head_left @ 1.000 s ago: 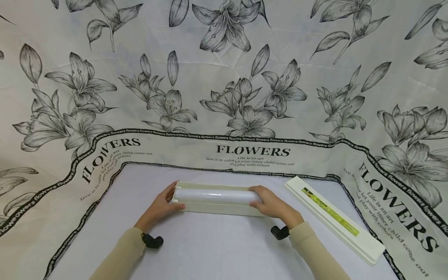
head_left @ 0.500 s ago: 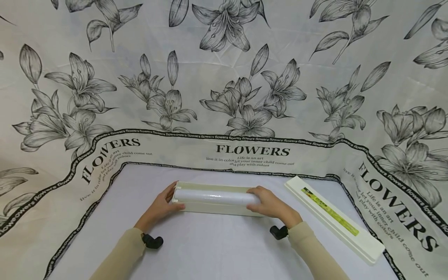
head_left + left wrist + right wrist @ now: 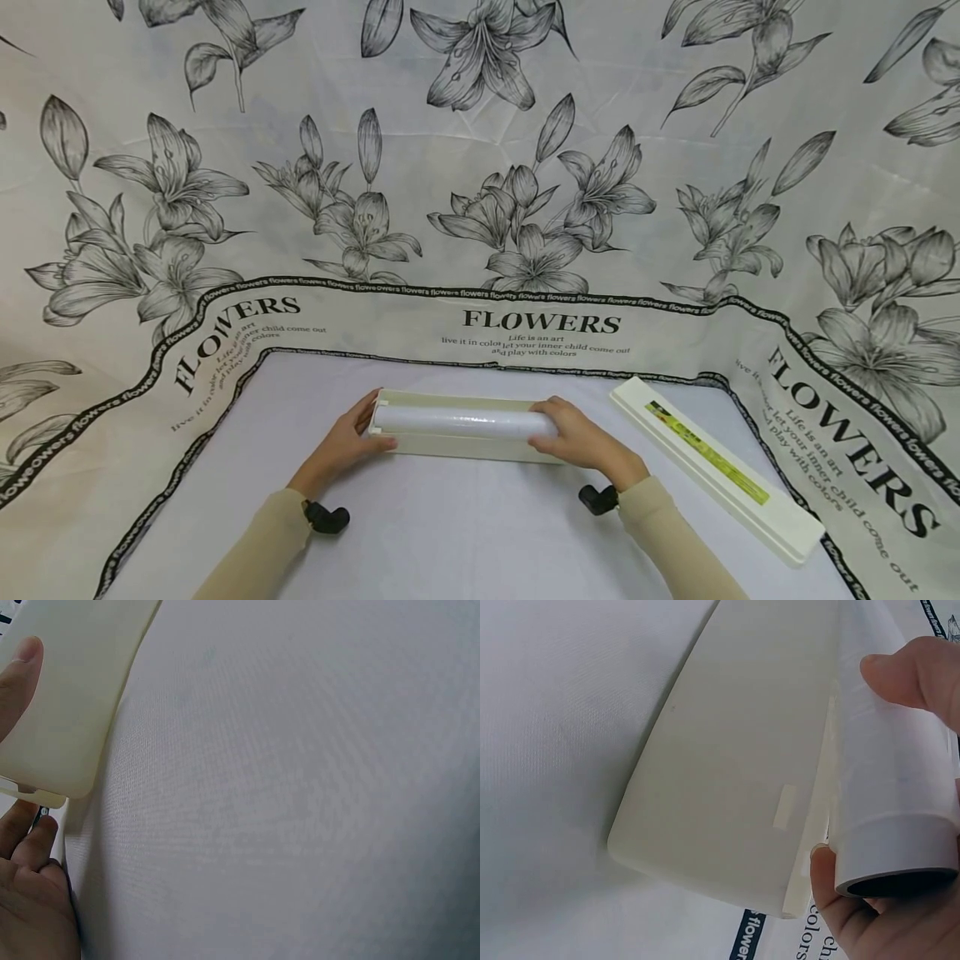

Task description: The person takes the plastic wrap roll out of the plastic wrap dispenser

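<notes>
A long cream plastic dispenser box lies on the table with its top off. Inside it sits a shiny white roll of cling film. My left hand grips the box's left end, its thumb on the front wall and the other fingers around the end. The right hand holds the right end of the roll. In the right wrist view the thumb presses the film, fingers curl beneath, and the roll's hollow core end stands up out of the box.
A separate cream lid with a yellow-green label lies slantwise at the right of the table. White cloth covers the table. Behind rises a flower-printed curtain with a black border.
My right hand has shifted very slightly left along the roll's end. The left hand, the box and the lid stay where they were.
</notes>
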The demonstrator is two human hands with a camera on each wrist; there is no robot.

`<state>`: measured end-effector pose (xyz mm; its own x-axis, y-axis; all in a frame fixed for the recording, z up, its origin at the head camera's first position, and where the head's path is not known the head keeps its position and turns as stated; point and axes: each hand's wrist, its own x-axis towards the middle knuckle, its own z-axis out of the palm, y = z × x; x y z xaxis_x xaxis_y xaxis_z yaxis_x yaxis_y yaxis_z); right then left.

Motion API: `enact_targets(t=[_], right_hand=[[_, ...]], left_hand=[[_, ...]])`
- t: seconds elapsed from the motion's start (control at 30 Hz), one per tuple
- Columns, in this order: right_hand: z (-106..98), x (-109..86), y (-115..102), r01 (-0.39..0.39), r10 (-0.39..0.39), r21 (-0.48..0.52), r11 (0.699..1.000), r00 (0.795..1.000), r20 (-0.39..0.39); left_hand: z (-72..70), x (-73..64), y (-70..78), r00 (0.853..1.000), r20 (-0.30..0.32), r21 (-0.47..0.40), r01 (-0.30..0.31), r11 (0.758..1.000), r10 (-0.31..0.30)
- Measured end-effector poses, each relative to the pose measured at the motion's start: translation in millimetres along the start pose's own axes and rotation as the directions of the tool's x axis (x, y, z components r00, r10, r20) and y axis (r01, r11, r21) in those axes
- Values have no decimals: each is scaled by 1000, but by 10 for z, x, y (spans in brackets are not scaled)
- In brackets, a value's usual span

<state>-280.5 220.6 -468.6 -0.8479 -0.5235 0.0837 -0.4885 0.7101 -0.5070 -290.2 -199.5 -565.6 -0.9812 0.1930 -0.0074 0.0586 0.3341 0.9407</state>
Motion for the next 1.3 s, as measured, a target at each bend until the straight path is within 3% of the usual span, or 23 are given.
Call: enact_targets(t=[0.4,0.9,1.13,1.3], right_hand=[[-45,-75,29,-19,19,3,1000,1000,-23],[-165,-256,120,-67,69,28,997,994,-85],[-200,-369,194,-76,82,50,996,990,-116],[-221,-450,233,-113,120,62,992,984,-133]], left_hand=[[4,-5,34,1000,3,2,16,1000,-16],[-48,17,101,999,11,40,-47,998,46],[-98,7,82,996,21,-50,-86,995,87],[-104,-12,86,997,29,-43,-77,996,78]])
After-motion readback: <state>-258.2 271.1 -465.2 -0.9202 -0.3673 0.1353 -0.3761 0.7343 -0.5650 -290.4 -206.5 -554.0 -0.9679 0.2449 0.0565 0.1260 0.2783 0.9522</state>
